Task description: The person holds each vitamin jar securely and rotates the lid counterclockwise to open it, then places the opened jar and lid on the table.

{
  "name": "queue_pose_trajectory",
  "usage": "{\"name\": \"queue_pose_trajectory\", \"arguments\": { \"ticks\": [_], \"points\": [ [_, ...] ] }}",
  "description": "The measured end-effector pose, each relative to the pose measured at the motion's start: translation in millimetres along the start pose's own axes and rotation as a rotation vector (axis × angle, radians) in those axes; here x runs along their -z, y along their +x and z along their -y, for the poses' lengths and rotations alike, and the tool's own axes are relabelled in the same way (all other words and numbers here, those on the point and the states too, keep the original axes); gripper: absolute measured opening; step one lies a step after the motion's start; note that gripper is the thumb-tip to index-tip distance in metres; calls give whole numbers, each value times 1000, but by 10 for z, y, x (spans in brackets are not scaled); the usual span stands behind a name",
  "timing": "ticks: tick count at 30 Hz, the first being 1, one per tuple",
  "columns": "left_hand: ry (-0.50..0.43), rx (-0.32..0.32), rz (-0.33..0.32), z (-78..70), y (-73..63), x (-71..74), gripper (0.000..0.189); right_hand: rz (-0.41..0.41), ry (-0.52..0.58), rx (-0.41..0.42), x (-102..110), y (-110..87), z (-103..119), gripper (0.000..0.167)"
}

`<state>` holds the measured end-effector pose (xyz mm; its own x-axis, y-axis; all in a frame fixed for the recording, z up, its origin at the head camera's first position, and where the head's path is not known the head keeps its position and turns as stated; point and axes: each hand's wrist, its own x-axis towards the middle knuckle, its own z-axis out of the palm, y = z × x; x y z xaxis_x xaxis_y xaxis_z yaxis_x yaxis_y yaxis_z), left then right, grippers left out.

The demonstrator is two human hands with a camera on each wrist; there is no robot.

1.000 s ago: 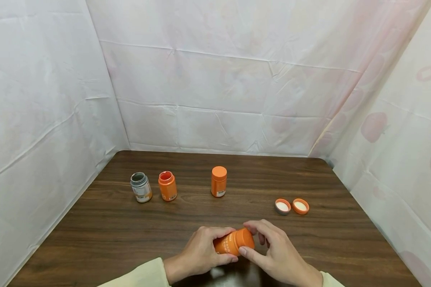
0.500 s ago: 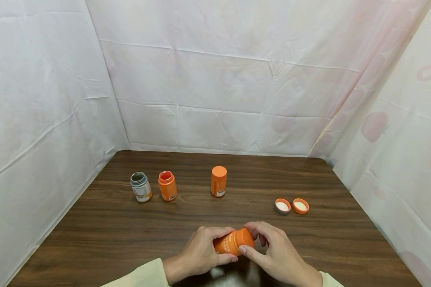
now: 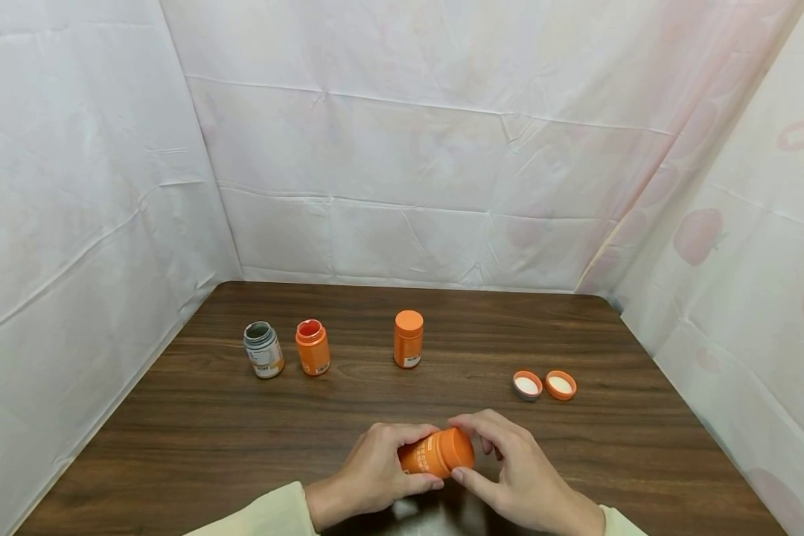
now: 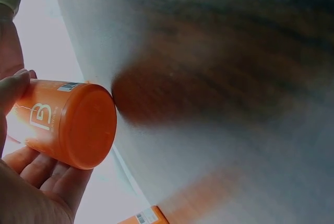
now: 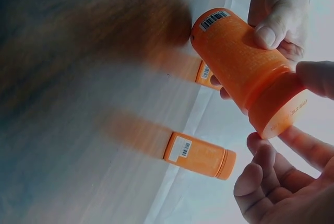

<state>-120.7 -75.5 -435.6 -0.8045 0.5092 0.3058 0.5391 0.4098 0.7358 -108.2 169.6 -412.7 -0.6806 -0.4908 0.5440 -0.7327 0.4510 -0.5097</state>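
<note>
Near the table's front edge, an orange bottle lies tilted in my left hand, its capped end pointing right. The left thumb and fingers grip the bottle body from either side; its round base shows in the left wrist view. My right hand holds the orange cap between thumb and fingertips. In the right wrist view, the cap sits on the bottle's neck, with the right thumb on one side and a finger touching the other. The remaining right fingers are bent beside it.
A capped orange bottle stands upright at the back middle. Left of it stand an uncapped grey bottle and an uncapped orange bottle. A grey-and-orange cap and an orange cap lie inside up, at the right.
My right thumb and fingers have shifted slightly around the cap, the thumb a little lower and to the right. The left hand and the bottle body stay in place.
</note>
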Motion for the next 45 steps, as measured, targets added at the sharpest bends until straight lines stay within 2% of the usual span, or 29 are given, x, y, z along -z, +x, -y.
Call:
{"name": "queue_pose_trajectory", "arguments": {
  "ticks": [7, 14, 19, 21, 25, 30, 39, 45],
  "points": [
    [-1, 8, 11, -2, 3, 4, 49, 16, 28, 93, 19, 22, -10, 72],
    [7, 18, 14, 1, 5, 6, 49, 45, 43, 114, 34, 18, -12, 75],
    [12, 15, 15, 7, 5, 5, 50, 23, 50, 111, 27, 28, -14, 74],
    [11, 15, 16, 8, 6, 3, 50, -4, 38, 88, 23, 29, -11, 69],
    [6, 24, 18, 7, 6, 0, 49, -39, -6, -27, 20, 19, 10, 54],
    [-5, 33, 22, 1, 3, 0, 49, -20, -32, -144, 19, 16, 35, 42],
    [-8, 23, 13, -9, 1, 0, 48, 25, -25, -223, 19, 31, 42, 32],
    [-12, 23, 14, -1, -2, -5, 48, 40, -25, -239, 19, 32, 50, 26]
  ]
}}
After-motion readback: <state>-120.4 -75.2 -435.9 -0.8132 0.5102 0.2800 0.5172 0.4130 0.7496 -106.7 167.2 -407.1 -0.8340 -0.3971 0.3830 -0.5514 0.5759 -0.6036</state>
